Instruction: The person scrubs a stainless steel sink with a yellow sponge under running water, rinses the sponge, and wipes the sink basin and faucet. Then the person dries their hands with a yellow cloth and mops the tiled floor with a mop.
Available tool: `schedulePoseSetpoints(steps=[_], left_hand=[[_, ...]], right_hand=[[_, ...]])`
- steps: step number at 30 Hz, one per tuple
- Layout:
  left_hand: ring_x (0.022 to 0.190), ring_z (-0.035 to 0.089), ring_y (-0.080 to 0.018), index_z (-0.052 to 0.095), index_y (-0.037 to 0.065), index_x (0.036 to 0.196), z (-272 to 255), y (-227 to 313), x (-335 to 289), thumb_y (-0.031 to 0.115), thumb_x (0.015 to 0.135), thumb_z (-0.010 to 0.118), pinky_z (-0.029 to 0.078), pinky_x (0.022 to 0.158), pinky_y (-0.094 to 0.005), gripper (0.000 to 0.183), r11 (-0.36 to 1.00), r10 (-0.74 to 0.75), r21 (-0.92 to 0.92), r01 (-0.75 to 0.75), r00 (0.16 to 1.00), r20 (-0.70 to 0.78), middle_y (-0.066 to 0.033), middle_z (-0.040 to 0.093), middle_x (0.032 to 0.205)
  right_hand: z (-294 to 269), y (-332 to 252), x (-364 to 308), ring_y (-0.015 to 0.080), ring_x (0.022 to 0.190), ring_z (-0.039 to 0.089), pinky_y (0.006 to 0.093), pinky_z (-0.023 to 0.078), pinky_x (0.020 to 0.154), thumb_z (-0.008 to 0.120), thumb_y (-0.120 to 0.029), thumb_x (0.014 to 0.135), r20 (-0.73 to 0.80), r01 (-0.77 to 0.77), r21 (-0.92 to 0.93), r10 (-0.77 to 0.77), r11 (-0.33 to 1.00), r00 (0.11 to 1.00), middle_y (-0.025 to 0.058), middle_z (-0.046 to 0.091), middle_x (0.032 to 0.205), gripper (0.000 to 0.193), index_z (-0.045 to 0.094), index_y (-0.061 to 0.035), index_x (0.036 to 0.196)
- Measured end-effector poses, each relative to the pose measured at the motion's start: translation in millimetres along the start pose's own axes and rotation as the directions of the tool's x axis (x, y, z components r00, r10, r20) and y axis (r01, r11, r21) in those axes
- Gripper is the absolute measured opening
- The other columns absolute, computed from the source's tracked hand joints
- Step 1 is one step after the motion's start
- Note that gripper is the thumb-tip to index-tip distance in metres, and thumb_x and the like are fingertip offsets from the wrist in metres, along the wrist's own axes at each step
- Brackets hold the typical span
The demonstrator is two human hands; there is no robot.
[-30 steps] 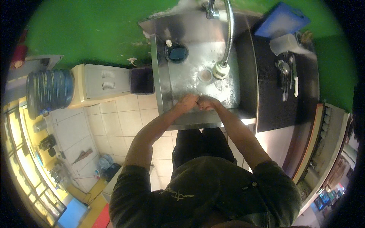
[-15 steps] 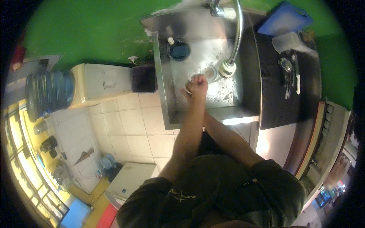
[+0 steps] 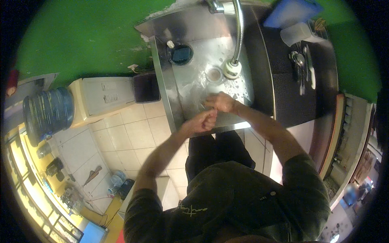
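Observation:
Both of my hands are over the front part of the steel sink [image 3: 187,83]. My left hand [image 3: 205,121] is curled into a loose fist near the front rim, with nothing visible in it. Just beyond it, my right hand [image 3: 221,103] reaches in from the right, its fingers stretched leftward and a little blurred. The two hands are close together, perhaps touching. Past them lies the round drain [image 3: 214,74]. A flexible metal tap hose [image 3: 238,34] hangs down to a white-and-green spray head [image 3: 232,70]. In the back left corner, a dark bowl [image 3: 180,54] holds something teal.
On the right, a black ribbed counter [image 3: 289,105] carries spoons and a white-handled knife [image 3: 311,75]. A white container [image 3: 293,34] and blue cutting board [image 3: 291,13] stand behind. Left of the sink are a dark bin [image 3: 146,88] and a dispenser with a large water bottle [image 3: 48,113].
My hands have drawn back toward the sink's front and come apart; before, the forearms overlapped, with one hand near the drain. The view has shifted slightly.

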State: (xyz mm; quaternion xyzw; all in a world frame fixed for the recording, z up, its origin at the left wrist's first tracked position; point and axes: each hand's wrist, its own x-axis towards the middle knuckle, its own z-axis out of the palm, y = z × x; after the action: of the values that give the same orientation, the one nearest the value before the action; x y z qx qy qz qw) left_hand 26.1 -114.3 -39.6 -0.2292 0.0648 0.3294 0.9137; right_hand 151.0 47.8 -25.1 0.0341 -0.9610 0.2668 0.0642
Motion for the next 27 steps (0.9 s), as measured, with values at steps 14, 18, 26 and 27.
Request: schedulePoseSetpoints(steps=[14,18,26,27], left_hand=[[0.092,0.074,-0.0322,0.077,0.011,0.091,-16.2,64.6,43.0,0.032,0.089,0.065,0.056,0.084,-0.0502,0.024,-0.698,0.691,0.345,0.627,0.717,0.094,-0.0126,0.076,0.092],[0.093,0.072,-0.0382,0.07,0.009,0.107,-31.9,61.1,50.9,0.035,0.096,0.056,0.053,0.083,-0.053,0.032,-0.642,0.722,0.4,0.654,0.692,0.027,-0.0182,0.074,0.097],[0.098,0.069,-0.0401,0.061,0.003,0.124,51.7,29.5,-32.3,0.036,0.088,0.076,0.053,0.086,-0.0471,0.051,-0.248,0.849,0.746,0.617,0.51,-0.139,-0.0194,0.071,0.111],[0.094,0.07,-0.0344,0.06,0.003,0.126,72.5,19.8,-56.2,0.037,0.088,0.077,0.054,0.085,-0.0436,0.054,-0.283,0.807,0.821,0.496,0.586,-0.076,-0.0158,0.071,0.109]], right_hand=[[111.4,41.0,-44.2,0.0272,0.072,0.072,0.0428,0.058,0.06,0.069,-0.017,0.08,0.663,-0.733,0.117,0.497,0.67,0.56,0.0161,0.073,0.082,0.024,0.072,0.0016,0.094],[85.4,32.5,-46.1,0.0257,0.074,0.072,0.0421,0.059,0.062,0.071,-0.016,0.08,0.74,-0.946,0.252,0.589,0.205,0.325,0.0157,0.073,0.096,0.045,0.062,0.0014,0.121],[-141.9,1.8,-91.4,0.0268,0.121,0.061,0.0345,0.051,0.102,0.066,-0.02,0.091,0.51,-0.702,0.688,0.564,0.187,0.65,0.0155,0.06,0.135,0.072,0.036,-0.0062,0.155],[-172.4,-13.0,-93.5,0.0264,0.119,0.062,0.0354,0.052,0.1,0.064,-0.019,0.092,0.472,-0.661,0.727,0.564,0.187,0.678,0.0151,0.06,0.134,0.07,0.036,-0.0063,0.155]])
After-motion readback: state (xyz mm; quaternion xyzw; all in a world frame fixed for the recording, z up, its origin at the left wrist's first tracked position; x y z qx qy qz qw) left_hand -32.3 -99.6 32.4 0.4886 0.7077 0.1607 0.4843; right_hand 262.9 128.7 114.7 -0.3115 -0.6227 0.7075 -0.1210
